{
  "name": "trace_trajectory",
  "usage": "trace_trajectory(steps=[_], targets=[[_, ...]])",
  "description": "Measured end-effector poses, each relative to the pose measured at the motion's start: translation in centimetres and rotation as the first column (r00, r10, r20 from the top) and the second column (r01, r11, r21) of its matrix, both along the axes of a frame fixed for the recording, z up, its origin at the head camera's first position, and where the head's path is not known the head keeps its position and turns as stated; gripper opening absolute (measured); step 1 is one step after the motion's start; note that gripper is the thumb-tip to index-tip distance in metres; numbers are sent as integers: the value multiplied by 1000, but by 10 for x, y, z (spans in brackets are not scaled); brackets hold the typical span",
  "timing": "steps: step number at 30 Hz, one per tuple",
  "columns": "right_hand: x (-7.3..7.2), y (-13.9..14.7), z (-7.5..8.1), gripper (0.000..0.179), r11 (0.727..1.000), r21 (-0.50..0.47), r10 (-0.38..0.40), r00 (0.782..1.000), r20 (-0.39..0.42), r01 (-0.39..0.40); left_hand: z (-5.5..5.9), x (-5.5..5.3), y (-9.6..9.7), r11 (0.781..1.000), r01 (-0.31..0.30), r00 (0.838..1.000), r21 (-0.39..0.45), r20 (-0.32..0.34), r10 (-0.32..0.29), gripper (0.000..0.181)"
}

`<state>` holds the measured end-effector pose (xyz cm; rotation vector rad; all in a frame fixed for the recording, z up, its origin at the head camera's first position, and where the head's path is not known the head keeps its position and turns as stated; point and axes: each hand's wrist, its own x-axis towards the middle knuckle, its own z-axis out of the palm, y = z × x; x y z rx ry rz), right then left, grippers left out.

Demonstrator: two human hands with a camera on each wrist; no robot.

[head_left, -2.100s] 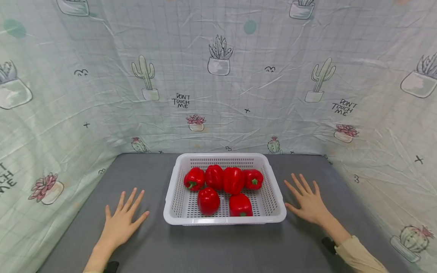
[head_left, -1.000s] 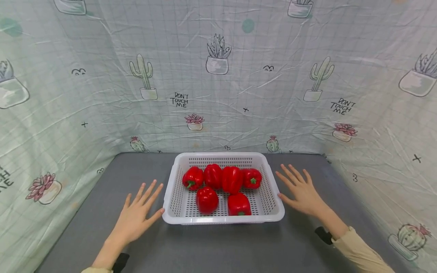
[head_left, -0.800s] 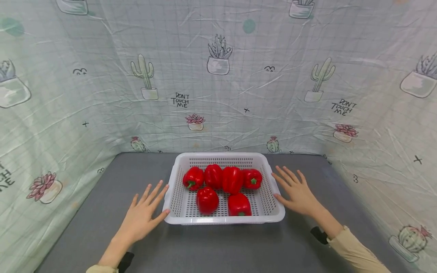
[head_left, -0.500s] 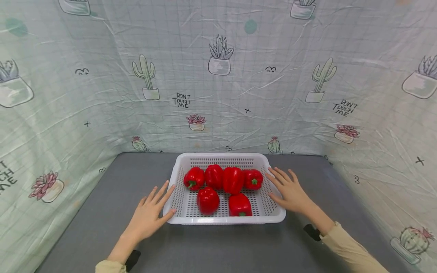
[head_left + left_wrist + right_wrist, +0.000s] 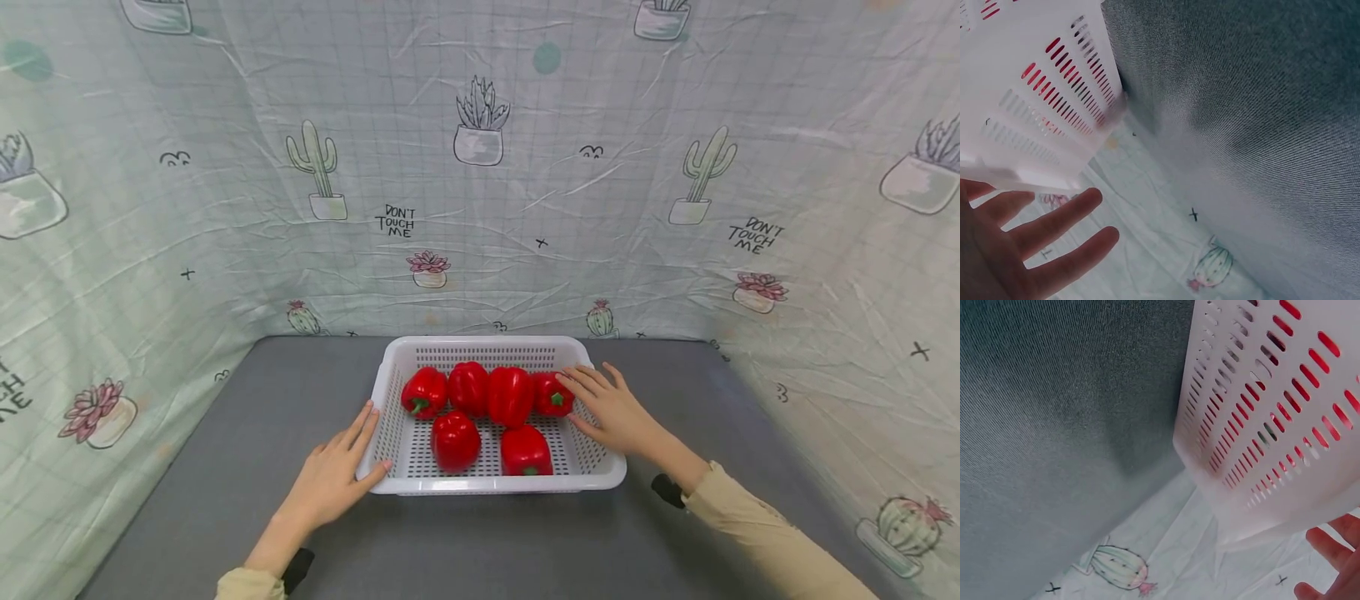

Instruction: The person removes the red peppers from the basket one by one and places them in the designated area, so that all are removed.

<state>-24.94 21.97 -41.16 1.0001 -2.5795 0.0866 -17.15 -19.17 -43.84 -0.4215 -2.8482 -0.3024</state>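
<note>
A white perforated plastic basket point(image 5: 491, 484) holds several red bell peppers, four-lobed and glossy, some with green stems showing. My left hand point(image 5: 330, 479) lies at the basket's left rim with fingers extended; the left wrist view shows the fingers point(image 5: 1063, 222) just beyond the rim. My right hand point(image 5: 611, 412) reaches over the right rim, its fingertips beside the rightmost bell pepper point(image 5: 551, 394); whether they touch it I cannot tell. Another bell pepper point(image 5: 455, 441) sits front left in the basket, and one more bell pepper point(image 5: 526, 450) front right.
The basket stands on a grey tabletop point(image 5: 480, 550), near its back edge. A pale curtain point(image 5: 525, 275) printed with cacti and lettering surrounds the table at the back and both sides. Dark bands point(image 5: 667, 490) are worn on both wrists.
Both hands have moved inward from the table at either side to the basket. The right hand has crossed over the rim toward the rightmost bell pepper. Basket and peppers stay put.
</note>
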Motion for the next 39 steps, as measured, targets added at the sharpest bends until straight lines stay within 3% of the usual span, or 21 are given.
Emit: trace_trajectory(steps=[8,16,29,39], targets=[[-10,-9,6,64,996,65,59,998,-17,-58,1,0,7,1000,4,1000,-12,-17,-5,80],[-15,-20,13,63,993,63,97,995,3,-97,1,0,8,1000,10,1000,-19,-22,-10,82],[-27,-39,6,65,972,147,189,982,-15,-184,1,-1,7,1000,14,999,-17,-38,-15,81],[-34,-48,9,74,950,227,203,977,70,-213,0,-1,7,1000,19,1000,-5,-25,-19,81]])
